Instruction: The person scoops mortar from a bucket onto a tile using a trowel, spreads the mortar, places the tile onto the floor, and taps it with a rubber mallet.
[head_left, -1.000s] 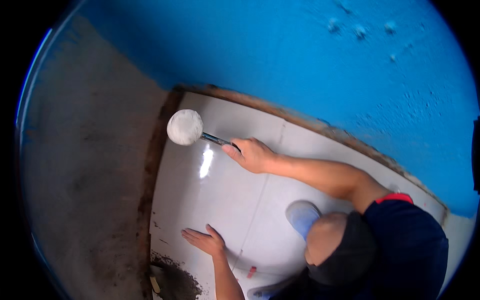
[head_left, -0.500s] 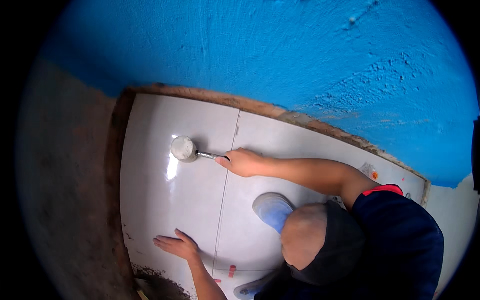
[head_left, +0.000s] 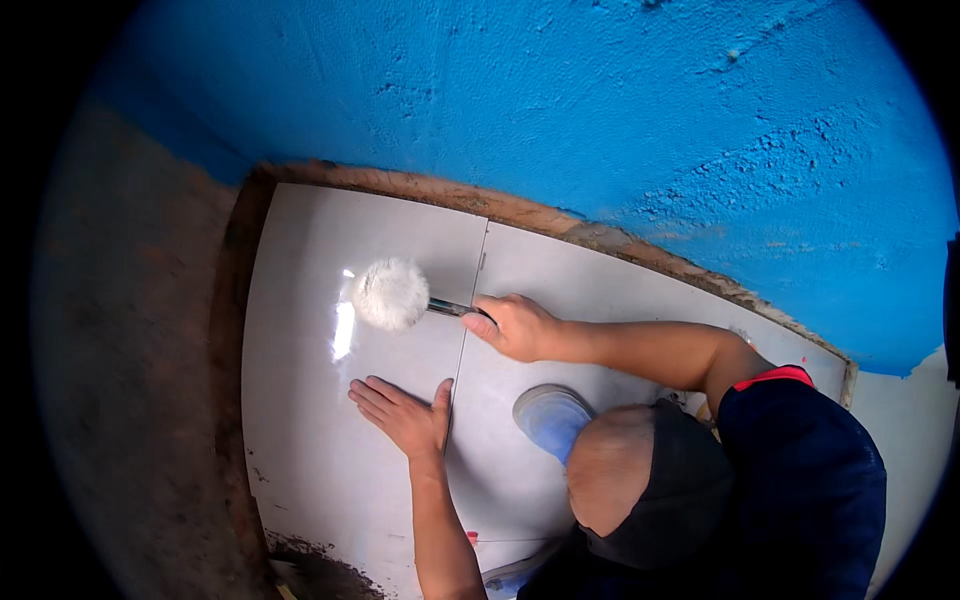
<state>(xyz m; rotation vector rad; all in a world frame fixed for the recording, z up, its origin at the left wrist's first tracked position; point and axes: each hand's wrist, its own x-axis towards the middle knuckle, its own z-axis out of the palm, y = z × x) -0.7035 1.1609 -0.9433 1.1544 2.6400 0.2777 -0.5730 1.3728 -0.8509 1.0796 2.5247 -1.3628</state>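
Note:
My right hand (head_left: 515, 327) is wrapped round the grip of a mallet with a round white head (head_left: 391, 294). The mallet's short, shiny dark handle runs left from my fist to the head, which is over the large pale floor tile (head_left: 290, 420). My left hand (head_left: 410, 418) is flat with its thumb spread out, palm down at the same tile near the joint; whether it presses on the surface, I cannot tell. Nothing is in that hand. On the right, a second pale tile (head_left: 540, 270) meets the first along a thin dark joint.
A bright blue rough wall (head_left: 560, 110) rises behind a brown strip of bare mortar (head_left: 400, 187). Dark rough ground (head_left: 140, 330) borders the tile at left. My grey-blue shoe (head_left: 553, 420) stands on the right tile. A small red piece (head_left: 472, 537) lies near the lower joint.
My left hand has moved up and right along the tile, closer to the joint. The mallet has shifted slightly right, and its head shows larger and whiter.

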